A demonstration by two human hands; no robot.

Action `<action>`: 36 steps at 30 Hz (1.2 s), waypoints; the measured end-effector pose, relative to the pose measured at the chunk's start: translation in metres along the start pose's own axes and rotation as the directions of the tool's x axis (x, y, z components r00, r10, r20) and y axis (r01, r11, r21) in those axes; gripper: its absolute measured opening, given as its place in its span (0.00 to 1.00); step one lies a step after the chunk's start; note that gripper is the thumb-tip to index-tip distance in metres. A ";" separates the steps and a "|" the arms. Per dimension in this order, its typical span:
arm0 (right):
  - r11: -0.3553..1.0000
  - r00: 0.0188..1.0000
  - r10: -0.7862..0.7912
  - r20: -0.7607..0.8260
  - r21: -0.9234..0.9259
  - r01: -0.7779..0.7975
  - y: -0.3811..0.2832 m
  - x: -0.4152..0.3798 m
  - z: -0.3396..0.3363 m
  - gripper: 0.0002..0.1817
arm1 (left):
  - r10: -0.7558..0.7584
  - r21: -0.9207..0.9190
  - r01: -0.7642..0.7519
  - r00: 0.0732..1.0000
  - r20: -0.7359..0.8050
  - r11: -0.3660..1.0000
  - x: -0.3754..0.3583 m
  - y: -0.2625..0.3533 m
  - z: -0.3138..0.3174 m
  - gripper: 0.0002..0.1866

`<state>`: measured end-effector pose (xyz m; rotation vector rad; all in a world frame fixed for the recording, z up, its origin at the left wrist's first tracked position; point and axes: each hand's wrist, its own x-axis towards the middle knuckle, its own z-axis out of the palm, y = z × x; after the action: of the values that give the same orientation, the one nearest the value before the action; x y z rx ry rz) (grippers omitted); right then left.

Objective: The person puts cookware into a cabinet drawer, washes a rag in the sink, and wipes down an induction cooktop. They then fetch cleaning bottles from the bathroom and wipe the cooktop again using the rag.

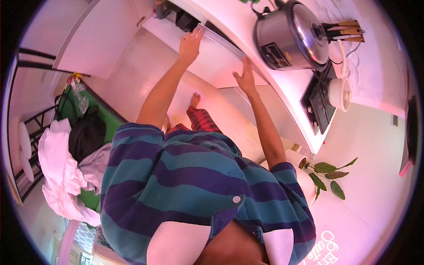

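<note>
A pale drawer front stands slightly out from the counter, with a dark gap along its top edge. My left hand rests on its left end, fingers stretched and spread, fingertips at the upper edge. At the right end is my right hand, fingers pointing up to the edge and thumb held apart. Neither hand is wrapped round anything that I can see. Left of the drawer, dark items show inside an open cabinet space.
A metal electric pot stands on the white counter, near a black cooktop and a small white pot. A cabinet door hangs open. Clothes and a black bag lie at left; a plant is at right.
</note>
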<state>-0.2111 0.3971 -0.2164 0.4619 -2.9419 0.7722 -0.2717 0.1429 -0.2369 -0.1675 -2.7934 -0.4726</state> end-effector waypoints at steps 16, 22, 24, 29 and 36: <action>0.977 0.985 0.144 0.092 -0.171 -0.126 -0.078 -0.140 -0.003 0.41 | 0.214 -0.084 -0.199 0.939 0.268 0.976 -0.301 0.041 -0.096 0.38; 0.972 0.969 0.226 0.099 -0.085 -0.218 -0.074 -0.135 -0.005 0.32 | 0.186 -0.258 -0.105 0.932 0.311 0.960 -0.305 0.040 -0.099 0.42; 0.936 0.935 0.342 0.089 0.052 -0.347 -0.092 -0.122 -0.014 0.23 | 0.193 -0.215 -0.143 0.954 0.231 0.966 -0.305 0.041 -0.088 0.43; 0.825 1.000 -0.007 -0.030 0.565 0.023 -0.292 -0.100 -0.109 0.05 | 0.138 -0.391 0.016 0.922 0.362 0.920 -0.283 0.039 -0.117 0.41; -0.304 0.378 -0.230 -0.897 0.435 0.848 -0.398 -0.106 -0.186 0.06 | 0.205 -0.378 -0.054 0.905 0.372 0.924 -0.279 0.039 -0.119 0.40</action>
<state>0.0086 0.1865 0.1180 1.3917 -0.7270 2.0354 0.0314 0.1221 -0.2056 -0.5978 -3.0303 -1.0202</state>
